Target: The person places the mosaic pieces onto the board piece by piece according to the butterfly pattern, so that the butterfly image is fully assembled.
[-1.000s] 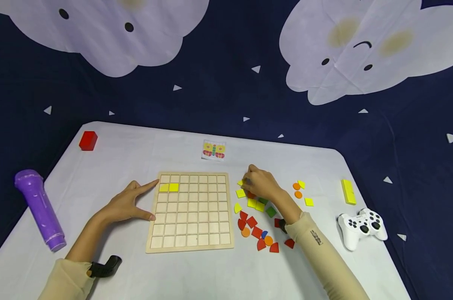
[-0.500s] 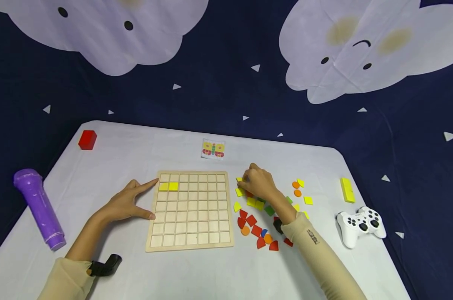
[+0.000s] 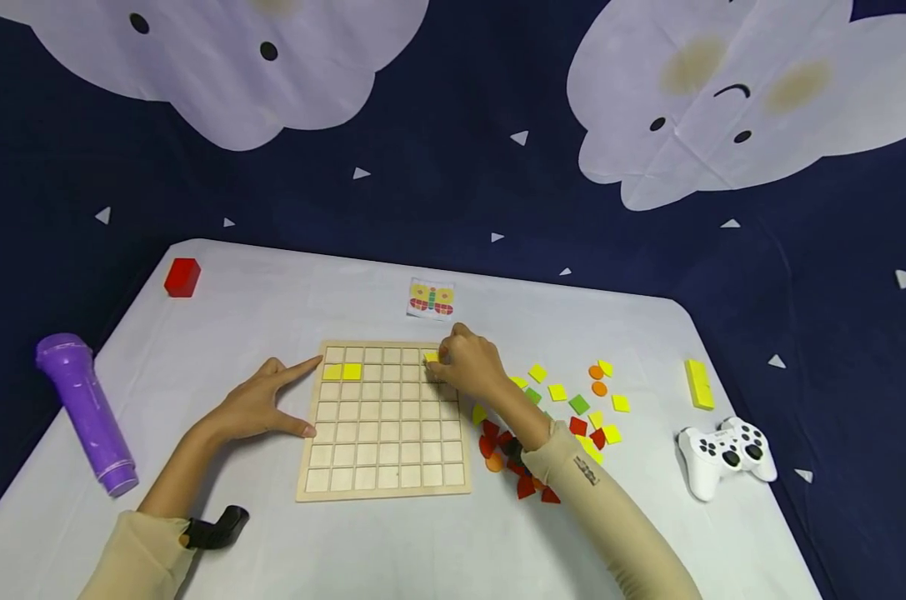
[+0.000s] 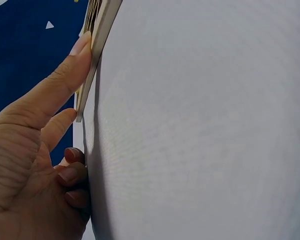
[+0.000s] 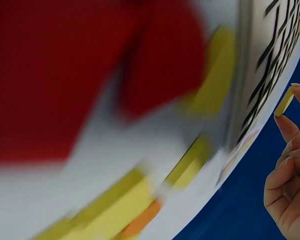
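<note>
A wooden grid board [image 3: 383, 497] lies flat on the white table. In its second row, at the left end, sit a yellow square tile [image 3: 352, 372] and a yellow tile with a rounded corner [image 3: 332, 372]. My left hand [image 3: 261, 406] touches the board's left edge with outstretched thumb and forefinger; the left wrist view shows its other fingers curled in. Over the board's upper right part, my right hand [image 3: 471, 364] pinches a small yellow tile [image 5: 285, 101] between thumb and forefinger, seen nearly edge-on in the right wrist view.
Right of the board lie scattered tiles, among them a green square [image 3: 579, 404] and an orange disc [image 3: 598, 388], some hidden under the right forearm. A butterfly pattern card [image 3: 432, 299] lies behind the board. Around them are a purple microphone [image 3: 88, 417], red block [image 3: 182, 277], yellow block [image 3: 698, 384] and white game controller [image 3: 726, 457].
My right hand has moved left from the tile pile to the board's upper right, carrying a yellow tile. My left hand has stayed at the board's left edge.
</note>
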`<state>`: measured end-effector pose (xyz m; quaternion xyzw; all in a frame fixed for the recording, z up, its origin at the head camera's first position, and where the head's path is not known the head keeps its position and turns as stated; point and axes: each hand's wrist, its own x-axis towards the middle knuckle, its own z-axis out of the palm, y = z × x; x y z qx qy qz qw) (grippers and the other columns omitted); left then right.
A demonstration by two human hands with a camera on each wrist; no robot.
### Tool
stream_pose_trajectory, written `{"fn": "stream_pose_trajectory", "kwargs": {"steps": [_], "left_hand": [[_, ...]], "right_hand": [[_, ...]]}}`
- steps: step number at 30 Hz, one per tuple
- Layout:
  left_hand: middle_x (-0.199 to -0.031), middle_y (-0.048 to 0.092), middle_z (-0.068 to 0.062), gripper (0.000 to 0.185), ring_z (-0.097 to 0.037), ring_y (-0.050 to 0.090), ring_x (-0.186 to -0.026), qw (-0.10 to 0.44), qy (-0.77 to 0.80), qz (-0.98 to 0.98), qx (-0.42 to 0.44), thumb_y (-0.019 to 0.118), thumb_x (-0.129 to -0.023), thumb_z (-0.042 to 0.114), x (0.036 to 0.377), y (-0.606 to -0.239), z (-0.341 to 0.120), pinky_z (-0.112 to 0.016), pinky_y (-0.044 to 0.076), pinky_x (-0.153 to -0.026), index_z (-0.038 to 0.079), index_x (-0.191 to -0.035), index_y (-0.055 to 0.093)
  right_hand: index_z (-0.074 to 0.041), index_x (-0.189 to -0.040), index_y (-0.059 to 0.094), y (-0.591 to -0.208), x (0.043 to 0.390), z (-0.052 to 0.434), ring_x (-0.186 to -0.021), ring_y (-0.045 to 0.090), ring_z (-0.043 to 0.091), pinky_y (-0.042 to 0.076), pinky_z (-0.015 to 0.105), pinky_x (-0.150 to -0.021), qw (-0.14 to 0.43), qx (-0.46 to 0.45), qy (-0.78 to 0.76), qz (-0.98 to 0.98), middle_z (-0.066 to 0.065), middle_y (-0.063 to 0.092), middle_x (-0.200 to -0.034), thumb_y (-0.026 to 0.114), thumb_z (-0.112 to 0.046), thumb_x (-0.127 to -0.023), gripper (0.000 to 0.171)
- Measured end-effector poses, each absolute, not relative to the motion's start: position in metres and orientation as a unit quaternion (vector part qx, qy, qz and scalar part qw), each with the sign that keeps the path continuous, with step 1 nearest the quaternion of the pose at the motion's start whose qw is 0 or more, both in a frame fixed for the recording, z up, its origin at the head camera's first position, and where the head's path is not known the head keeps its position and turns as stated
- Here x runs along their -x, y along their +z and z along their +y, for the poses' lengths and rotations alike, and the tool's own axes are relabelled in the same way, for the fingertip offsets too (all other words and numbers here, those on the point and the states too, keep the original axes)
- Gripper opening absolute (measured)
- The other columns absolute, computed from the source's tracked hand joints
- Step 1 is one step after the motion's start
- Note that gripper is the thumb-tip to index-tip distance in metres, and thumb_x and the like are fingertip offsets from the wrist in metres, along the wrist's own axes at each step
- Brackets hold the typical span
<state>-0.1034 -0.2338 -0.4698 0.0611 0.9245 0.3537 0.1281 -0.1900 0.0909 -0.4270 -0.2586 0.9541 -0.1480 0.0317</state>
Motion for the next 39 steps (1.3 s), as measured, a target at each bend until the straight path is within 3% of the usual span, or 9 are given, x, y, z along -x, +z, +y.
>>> {"fn": "stream_pose_trajectory", "kwargs": {"steps": [16, 21, 27, 39], "left_hand": [[-0.092, 0.036, -0.009, 0.116, -0.02, 0.034, -0.075, 0.128, 0.358, 0.923, -0.062, 0.092, -0.056, 0.05, 0.103, -0.472, -0.233, -0.032, 0.031, -0.063, 0.017, -0.153, 0.038], [-0.092, 0.036, -0.009, 0.116, -0.02, 0.034, -0.075, 0.127, 0.356, 0.924, -0.061, 0.092, -0.056, 0.05, 0.103, -0.472, -0.233, -0.032, 0.031, -0.063, 0.017, -0.153, 0.039], [-0.092, 0.036, -0.009, 0.116, -0.02, 0.034, -0.075, 0.127, 0.359, 0.923, -0.062, 0.093, -0.056, 0.049, 0.103, -0.47, -0.233, -0.032, 0.031, -0.063, 0.016, -0.153, 0.039], [-0.092, 0.036, -0.009, 0.115, -0.02, 0.034, -0.075, 0.129, 0.361, 0.922, -0.063, 0.092, -0.057, 0.049, 0.103, -0.469, -0.234, -0.032, 0.03, -0.063, 0.015, -0.153, 0.039]], "right_hand": [[-0.007, -0.083, 0.074, -0.431, 0.177, 0.019, -0.06, 0.051, 0.009, 0.043, 0.019, -0.055, 0.047, 0.326, -0.103, 0.938, 0.003, 0.055, -0.084, 0.072, -0.031, -0.091, 0.025], [-0.008, -0.079, 0.073, -0.437, 0.175, 0.011, -0.059, 0.055, 0.009, 0.045, 0.018, -0.055, 0.021, 0.331, -0.078, 0.94, 0.002, 0.054, -0.08, 0.074, -0.032, -0.09, 0.026], [-0.007, -0.085, 0.077, -0.441, 0.175, 0.006, -0.061, 0.06, 0.01, 0.046, 0.017, -0.056, -0.004, 0.338, -0.085, 0.937, 0.002, 0.059, -0.079, 0.076, -0.031, -0.088, 0.024], [-0.008, -0.09, 0.079, -0.44, 0.174, 0.005, -0.072, 0.065, 0.012, 0.049, 0.017, -0.062, 0.008, 0.357, -0.103, 0.928, 0.002, 0.065, -0.084, 0.075, -0.02, -0.089, 0.013]]}}
